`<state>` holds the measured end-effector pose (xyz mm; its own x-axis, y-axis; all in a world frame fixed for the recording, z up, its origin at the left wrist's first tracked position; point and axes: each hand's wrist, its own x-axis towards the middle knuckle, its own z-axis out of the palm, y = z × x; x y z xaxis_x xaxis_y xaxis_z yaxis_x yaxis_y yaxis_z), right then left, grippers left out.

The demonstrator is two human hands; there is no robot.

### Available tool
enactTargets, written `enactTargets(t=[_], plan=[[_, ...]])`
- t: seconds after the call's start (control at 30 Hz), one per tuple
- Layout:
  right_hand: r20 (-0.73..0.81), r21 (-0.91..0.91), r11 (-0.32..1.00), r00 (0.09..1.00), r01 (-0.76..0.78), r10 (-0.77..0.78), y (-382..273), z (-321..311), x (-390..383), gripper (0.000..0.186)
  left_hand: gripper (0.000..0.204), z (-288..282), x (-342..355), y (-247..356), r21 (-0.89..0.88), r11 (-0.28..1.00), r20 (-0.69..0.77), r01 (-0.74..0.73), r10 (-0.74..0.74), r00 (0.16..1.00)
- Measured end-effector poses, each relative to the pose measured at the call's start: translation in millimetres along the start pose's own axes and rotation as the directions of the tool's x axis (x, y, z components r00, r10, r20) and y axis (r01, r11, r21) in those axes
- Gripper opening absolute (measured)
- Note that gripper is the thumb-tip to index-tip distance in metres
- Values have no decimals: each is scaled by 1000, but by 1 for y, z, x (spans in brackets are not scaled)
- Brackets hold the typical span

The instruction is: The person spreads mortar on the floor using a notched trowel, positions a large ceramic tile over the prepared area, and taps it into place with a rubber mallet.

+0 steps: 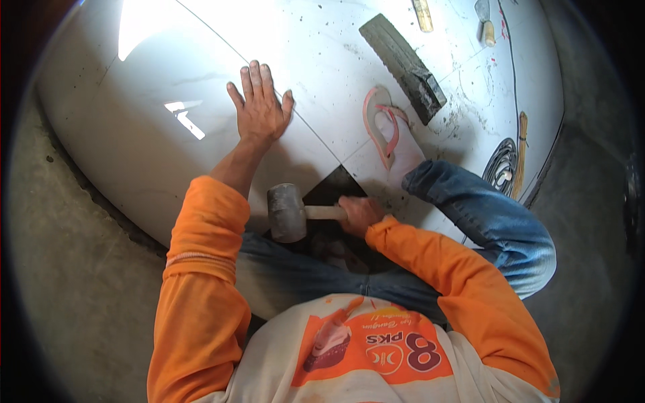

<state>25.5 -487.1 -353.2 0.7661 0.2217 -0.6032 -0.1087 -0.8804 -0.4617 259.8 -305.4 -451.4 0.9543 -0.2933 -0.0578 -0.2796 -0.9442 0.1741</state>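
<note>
My left hand (259,111) lies flat on a large white marbled floor tile (195,158), fingers spread, beside the thin joint between tiles. In my right hand (359,213) is a rubber mallet (287,213), gripped by its pale handle. Its dark grey head is held in front of my body, left of the right hand. Beneath the mallet a dark, untiled gap (339,185) comes to a point where tile edges meet. Partly hidden by the mallet and my legs, the rest of that gap is hard to make out.
A long, mortar-caked trowel (400,64) lies beyond my pink sandal (381,131). Farther right are a wooden-handled scraper (486,27), a wooden handle (422,15), a coil of cable (500,166) and a bundle of thin sticks (521,151). Bare concrete (87,269) borders the tiles.
</note>
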Motion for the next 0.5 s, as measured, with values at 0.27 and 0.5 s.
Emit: enactTargets(t=[0.27, 0.5], plan=[[-24, 45, 997, 997, -66, 67, -1, -6, 8, 23, 74, -2, -1, 1, 27, 1000, 13, 6, -6, 1000], [144, -129, 972, 966, -199, 216, -5, -11, 21, 24, 80, -4, 22, -6, 13, 998, 63, 63, -64, 996]])
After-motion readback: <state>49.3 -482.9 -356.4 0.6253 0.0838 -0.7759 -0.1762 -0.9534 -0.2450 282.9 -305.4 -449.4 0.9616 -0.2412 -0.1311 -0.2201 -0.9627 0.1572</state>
